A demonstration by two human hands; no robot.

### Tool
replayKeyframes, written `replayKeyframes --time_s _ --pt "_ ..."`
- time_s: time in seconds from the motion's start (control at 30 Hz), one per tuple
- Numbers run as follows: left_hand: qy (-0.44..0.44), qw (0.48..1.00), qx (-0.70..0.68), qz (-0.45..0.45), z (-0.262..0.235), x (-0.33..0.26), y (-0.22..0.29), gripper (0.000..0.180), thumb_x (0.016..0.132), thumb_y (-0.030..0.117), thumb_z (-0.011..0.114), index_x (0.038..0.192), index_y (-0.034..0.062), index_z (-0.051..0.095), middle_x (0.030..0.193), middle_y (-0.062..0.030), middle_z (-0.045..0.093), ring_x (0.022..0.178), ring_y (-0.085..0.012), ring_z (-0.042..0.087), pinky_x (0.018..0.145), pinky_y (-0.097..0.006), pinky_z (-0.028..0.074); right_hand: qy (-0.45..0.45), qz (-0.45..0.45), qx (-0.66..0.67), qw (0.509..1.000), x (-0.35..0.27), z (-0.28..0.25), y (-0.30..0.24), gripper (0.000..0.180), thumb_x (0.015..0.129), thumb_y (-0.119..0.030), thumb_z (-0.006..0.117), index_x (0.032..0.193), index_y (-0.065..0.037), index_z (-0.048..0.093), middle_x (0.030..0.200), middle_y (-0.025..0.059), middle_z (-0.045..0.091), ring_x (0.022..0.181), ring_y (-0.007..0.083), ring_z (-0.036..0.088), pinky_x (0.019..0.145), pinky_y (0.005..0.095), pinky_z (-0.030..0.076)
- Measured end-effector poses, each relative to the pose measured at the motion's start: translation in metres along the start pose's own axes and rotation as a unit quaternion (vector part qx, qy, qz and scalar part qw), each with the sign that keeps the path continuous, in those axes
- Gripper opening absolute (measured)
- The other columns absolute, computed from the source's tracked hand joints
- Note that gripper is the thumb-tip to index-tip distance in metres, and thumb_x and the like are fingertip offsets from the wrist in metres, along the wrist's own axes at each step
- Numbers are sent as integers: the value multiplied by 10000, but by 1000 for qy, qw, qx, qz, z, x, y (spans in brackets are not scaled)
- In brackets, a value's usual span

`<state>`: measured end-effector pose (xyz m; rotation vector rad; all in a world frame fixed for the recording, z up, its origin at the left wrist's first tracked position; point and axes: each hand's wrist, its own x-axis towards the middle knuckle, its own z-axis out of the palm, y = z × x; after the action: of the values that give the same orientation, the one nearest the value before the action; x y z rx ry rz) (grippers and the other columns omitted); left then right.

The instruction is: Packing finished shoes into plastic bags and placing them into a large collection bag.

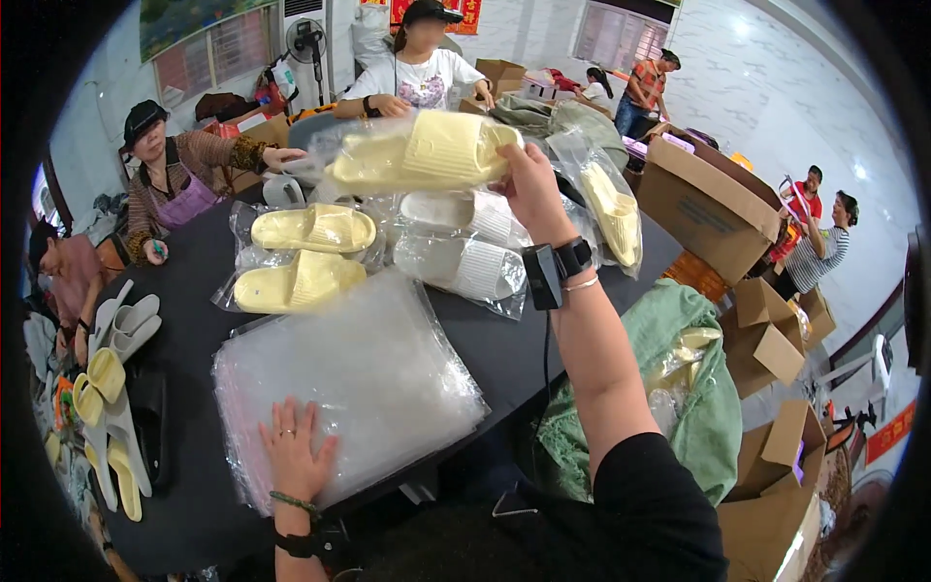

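Observation:
My right hand (529, 179) reaches across the dark table and grips a pair of yellow slide sandals (427, 153) by one end, lifted above the tabletop. Whether a bag covers this pair is hard to make out. Below it lie bagged yellow slides (305, 279) and bagged white slides (464, 267). Another bagged yellow pair (611, 213) rests to the right. My left hand (298, 454) lies flat, fingers spread, on a stack of clear plastic bags (339, 373) near the table's front edge.
Loose white and yellow slides (116, 427) stand along the table's left edge. A green woven sack (669, 388) holding bagged slides is at my right, beside open cardboard boxes (713, 209). A co-worker (184, 170) reaches in from the far left; another person stands across the table.

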<state>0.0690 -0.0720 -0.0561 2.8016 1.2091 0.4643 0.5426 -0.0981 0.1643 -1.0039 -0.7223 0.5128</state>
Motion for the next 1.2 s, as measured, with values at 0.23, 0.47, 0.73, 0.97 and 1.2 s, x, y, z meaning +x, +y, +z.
replayKeyframes --time_s 0.23,0.47,0.73,0.97,1.2 --pt "-12 1000 -15 -22 -13 -1 7 614 913 475 601 1438 173 502 1554 -155 371 1459 -380 280 1178 -600 119 -78 -56 123 988 -67 64 -24 207 946 -98 570 1142 -37 538 993 48 633 791 135 647 660 305 564" --pt "23 999 17 -17 -8 -1 5 589 912 492 600 1405 176 533 1492 -171 449 1413 -375 369 1161 -568 231 -155 83 130 976 -177 84 34 380 983 -69 531 1345 -8 435 1125 81 614 902 133 661 652 286 592" --pt "-55 964 -245 -84 41 -41 -37 607 915 512 597 1419 185 513 1469 -135 491 1355 -339 443 1145 -455 338 -294 430 -112 846 -234 33 134 313 993 -210 578 1163 39 492 947 142 656 725 182 721 512 268 580" --pt "-28 978 -198 -67 20 -20 -13 544 908 532 599 1309 165 619 1414 -114 545 1356 -339 438 1163 -473 308 -293 321 -126 892 -220 34 133 338 1001 -176 557 1231 35 427 868 100 641 728 112 659 580 261 578" --pt "-108 993 -23 -44 -1 -5 -1 572 949 527 502 1372 149 571 1439 -141 528 1370 -370 421 1213 -579 61 -172 362 -122 908 -235 1 142 376 987 -102 533 1320 5 395 946 98 647 777 158 693 575 321 615"
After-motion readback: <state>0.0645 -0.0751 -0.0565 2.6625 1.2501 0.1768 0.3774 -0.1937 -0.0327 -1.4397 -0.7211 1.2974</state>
